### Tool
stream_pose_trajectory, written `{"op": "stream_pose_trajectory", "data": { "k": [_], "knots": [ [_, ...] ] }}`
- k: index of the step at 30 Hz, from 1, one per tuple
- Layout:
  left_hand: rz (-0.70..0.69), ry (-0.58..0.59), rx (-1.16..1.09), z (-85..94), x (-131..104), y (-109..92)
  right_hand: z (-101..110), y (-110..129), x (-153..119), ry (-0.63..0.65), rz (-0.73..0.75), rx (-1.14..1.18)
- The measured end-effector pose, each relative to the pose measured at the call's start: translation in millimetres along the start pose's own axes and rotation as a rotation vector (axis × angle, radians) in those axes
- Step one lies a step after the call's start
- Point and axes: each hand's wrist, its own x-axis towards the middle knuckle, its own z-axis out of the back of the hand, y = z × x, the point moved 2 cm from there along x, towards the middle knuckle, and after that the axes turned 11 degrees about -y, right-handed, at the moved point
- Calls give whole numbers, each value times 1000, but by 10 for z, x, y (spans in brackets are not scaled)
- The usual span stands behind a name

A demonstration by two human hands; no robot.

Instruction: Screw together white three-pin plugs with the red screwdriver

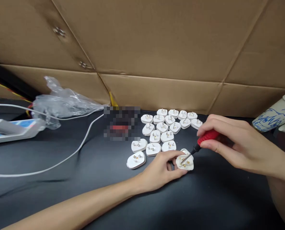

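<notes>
My left hand [158,172] grips a white plug [187,166] low over the black table, thumb and fingers closed on its left side. Brass-coloured parts show on the plug's face. In my right hand [231,143] is a screwdriver [207,136] with a red and black handle, tilted down to the left. Its metal tip meets the left part of the plug's face; whether it sits in a screw is too small to tell. Just beyond my left hand lie several more white plugs [153,149], metal pins facing up.
Brown cardboard [156,92] stands along the table's back edge. At the left are crumpled clear plastic [65,100], a white cable [82,142] and a white-framed object with blue [15,129]. A patterned tumbler [274,115] leans at the right. A pixelated patch hides something behind.
</notes>
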Motion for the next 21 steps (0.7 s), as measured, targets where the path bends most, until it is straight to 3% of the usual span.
{"op": "stream_pose_trajectory", "data": {
  "k": [3, 7, 9, 12, 14, 18, 21],
  "knots": [
    [-16, -20, 14, 5, -12, 0, -7, -17, 51, -35, -60, -47],
    [-34, -52, -24, 16, -21, 4, -11, -14, 90, 118, 50, 110],
    [-36, -70, -28, 24, -24, 7, -24, -35, 98, 55, 22, 98],
    [-66, -84, -14, 39, -34, -5, -32, -83, 86, -132, -132, 0],
    [-90, -80, -12, 47, -42, -15, -19, -90, 65, -105, -150, 17],
    [-68, -73, -25, 51, -49, -10, 16, -30, 27, 79, -12, 163],
    [-71, -63, -21, 48, -50, -12, -23, 6, 22, -29, -71, 64]
  ]
}}
